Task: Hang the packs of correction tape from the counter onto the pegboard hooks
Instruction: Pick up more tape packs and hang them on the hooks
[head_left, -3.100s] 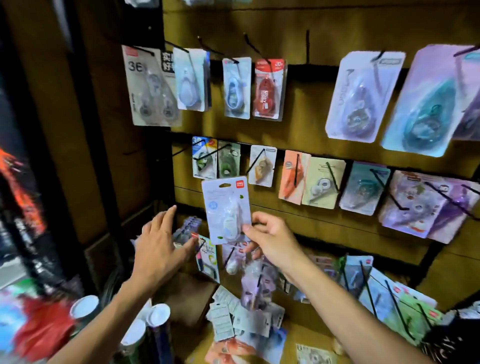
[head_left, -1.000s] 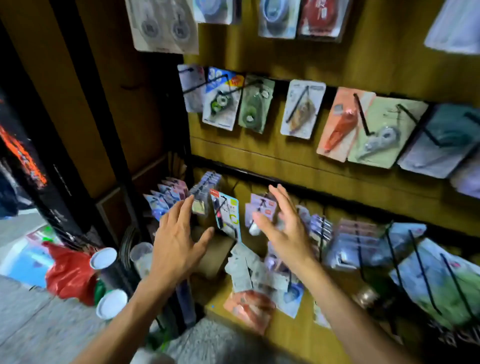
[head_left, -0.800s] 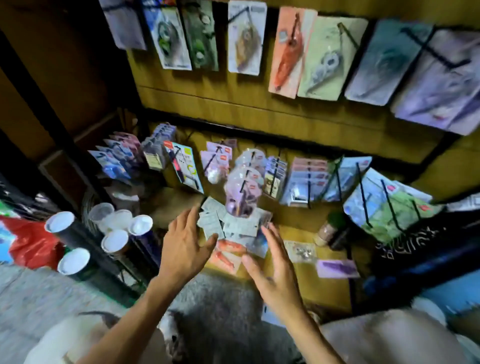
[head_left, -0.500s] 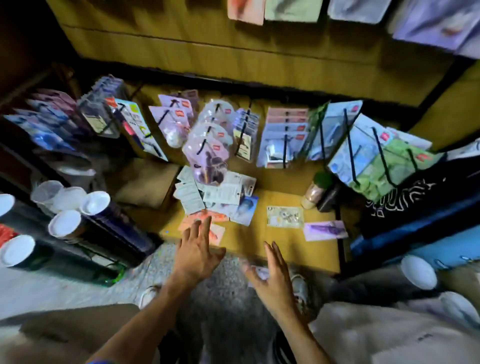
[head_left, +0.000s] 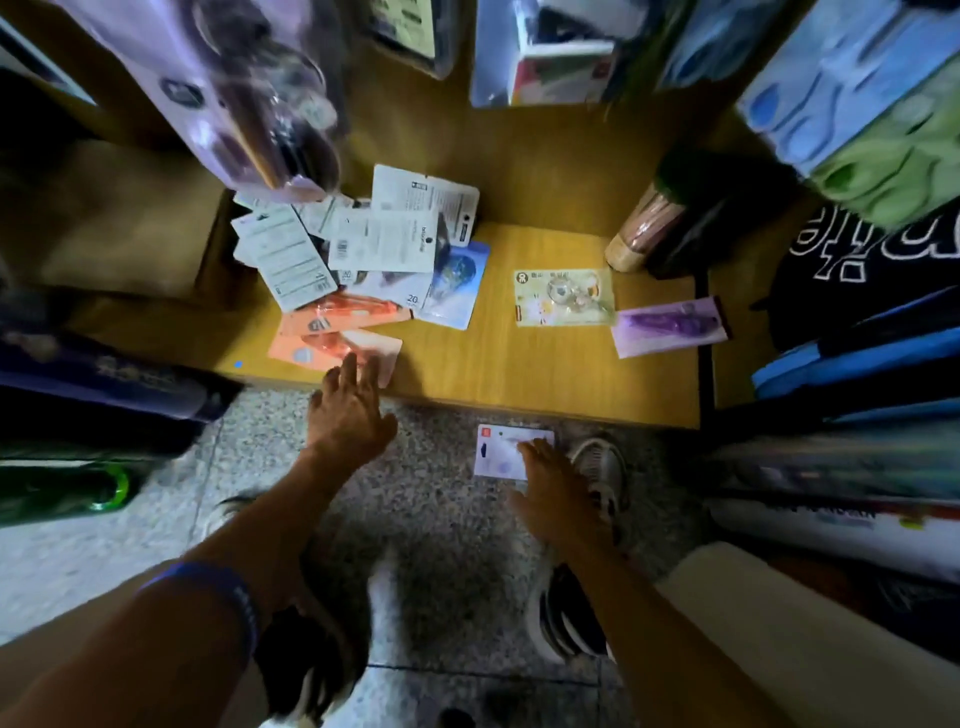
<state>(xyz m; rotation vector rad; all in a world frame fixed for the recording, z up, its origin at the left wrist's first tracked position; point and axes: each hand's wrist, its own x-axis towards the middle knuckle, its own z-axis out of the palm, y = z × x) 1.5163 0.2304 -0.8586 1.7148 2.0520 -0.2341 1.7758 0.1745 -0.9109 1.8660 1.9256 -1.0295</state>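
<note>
While the view has tipped down from the pegboard to the floor since the earlier frames:
Right hand (head_left: 553, 499): lowered to the speckled floor, fingers on a fallen white pack (head_left: 506, 451) just in front of the counter (head_left: 545, 364); not closed around it.
Left hand (head_left: 349, 415): open, fingertips at the counter's front edge, touching an orange pack (head_left: 332, 351).
Pile of packs (head_left: 374, 249): farther back on the counter, to the left.
Yellow pack (head_left: 563, 297), purple pack (head_left: 670, 327): lying apart on the counter's right.
</note>
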